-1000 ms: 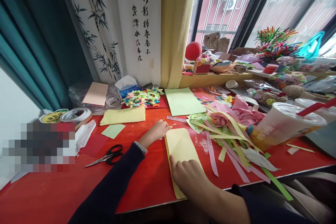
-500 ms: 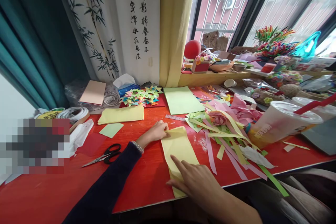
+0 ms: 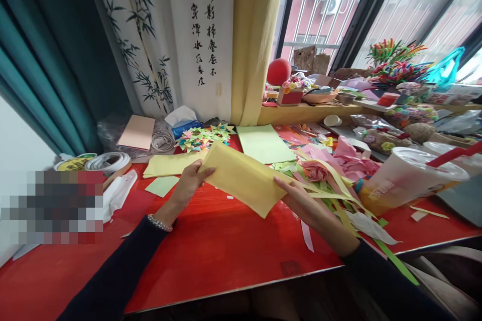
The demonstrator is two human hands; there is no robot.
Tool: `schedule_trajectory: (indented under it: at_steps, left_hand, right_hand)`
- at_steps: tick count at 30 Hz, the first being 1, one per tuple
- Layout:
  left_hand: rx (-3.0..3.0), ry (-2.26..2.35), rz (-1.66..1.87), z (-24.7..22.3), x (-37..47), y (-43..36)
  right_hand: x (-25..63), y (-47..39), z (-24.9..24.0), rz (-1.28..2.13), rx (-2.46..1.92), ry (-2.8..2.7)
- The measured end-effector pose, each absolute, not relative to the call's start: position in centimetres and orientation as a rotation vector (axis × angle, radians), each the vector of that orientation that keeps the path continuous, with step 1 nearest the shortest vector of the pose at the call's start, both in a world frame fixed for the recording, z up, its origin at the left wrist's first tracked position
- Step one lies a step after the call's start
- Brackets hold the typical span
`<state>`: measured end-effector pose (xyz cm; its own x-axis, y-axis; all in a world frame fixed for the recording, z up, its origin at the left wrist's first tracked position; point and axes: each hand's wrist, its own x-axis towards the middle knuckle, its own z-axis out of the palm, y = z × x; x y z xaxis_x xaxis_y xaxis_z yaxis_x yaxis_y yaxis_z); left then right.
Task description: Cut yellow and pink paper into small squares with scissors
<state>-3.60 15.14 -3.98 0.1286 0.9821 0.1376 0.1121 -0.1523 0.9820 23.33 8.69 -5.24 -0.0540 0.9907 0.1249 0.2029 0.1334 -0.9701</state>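
Pinching rectangular yellow paper [image 3: 241,175] between left hand [image 3: 186,183] at nine o'clock and right hand [image 3: 300,200] at four. Seemingly uncut, unlike narrow pink paper strip [image 3: 307,236] at five.

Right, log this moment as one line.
left hand: holds yellow paper | right hand: holds its other end | paper: held above red table | paper strips: beside cup

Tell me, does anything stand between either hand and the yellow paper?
Nothing visible does. The left hand grips one end of the yellow paper, the right hand the other. The green paper lies beyond it, and the strips lie to the right.
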Motion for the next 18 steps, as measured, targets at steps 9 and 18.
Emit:
schedule_trajectory:
  at_steps: [9, 18]
  left_hand:
    - [1.342, 1.152, 1.332, -5.9, -5.0, 14.7]
    - [1.507, 1.134, 1.225, -6.0, -6.6, 15.3]
  right_hand:
    - [20.7, 10.4, -5.7, 1.203, -1.027, -1.23]
    - [21.6, 12.7, -6.6, 0.957, -0.973, -1.382]
